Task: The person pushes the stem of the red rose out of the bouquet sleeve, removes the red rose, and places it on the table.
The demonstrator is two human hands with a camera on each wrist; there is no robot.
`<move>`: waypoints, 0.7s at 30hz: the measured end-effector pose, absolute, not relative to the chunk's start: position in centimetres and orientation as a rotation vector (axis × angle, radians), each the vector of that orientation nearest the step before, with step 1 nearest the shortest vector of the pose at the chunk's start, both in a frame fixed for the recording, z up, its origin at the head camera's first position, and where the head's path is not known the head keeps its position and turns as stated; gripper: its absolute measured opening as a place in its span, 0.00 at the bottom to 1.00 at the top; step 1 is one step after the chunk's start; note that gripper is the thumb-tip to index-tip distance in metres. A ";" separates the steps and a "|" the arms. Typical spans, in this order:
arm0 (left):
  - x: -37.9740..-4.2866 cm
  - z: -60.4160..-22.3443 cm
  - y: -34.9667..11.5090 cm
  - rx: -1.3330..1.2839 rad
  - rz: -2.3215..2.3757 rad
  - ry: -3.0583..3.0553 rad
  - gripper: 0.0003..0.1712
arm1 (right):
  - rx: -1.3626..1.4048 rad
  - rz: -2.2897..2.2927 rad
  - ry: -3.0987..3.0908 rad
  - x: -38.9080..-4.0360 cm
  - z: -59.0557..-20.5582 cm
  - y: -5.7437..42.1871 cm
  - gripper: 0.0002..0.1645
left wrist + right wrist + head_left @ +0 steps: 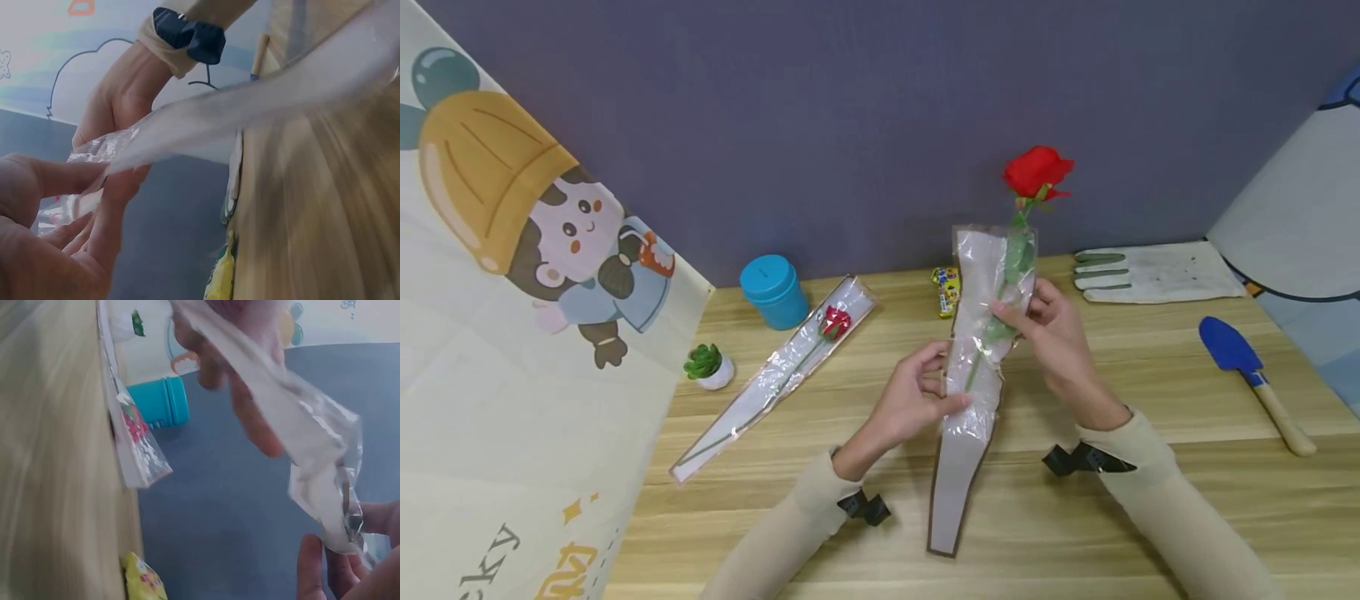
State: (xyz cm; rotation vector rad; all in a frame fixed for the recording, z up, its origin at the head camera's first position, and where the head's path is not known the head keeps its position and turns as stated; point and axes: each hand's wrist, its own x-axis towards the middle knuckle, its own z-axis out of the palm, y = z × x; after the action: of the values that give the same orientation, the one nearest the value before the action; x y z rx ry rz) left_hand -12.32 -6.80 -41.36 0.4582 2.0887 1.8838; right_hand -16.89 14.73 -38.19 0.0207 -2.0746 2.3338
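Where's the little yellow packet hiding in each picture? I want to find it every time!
Head: just right of the middle, the yellow packet shows left of the flower sleeve.
Left wrist: the yellow packet is at the bottom edge, slightly right of the middle.
Right wrist: the yellow packet is at the bottom edge, left of the middle.
Shared landmark: the flower sleeve, held by the left hand and right hand.
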 end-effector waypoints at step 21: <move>-12.4 -41.6 -6.5 0.455 2.048 2.075 0.34 | 0.094 2.357 -2.037 -17.1 -38.3 15.0 0.19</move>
State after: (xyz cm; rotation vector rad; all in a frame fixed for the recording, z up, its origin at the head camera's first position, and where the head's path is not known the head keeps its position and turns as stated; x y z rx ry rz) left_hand -12.37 -6.52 -41.59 0.4546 2.0747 2.0477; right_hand -17.05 15.04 -38.30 0.0936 -2.0370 2.3574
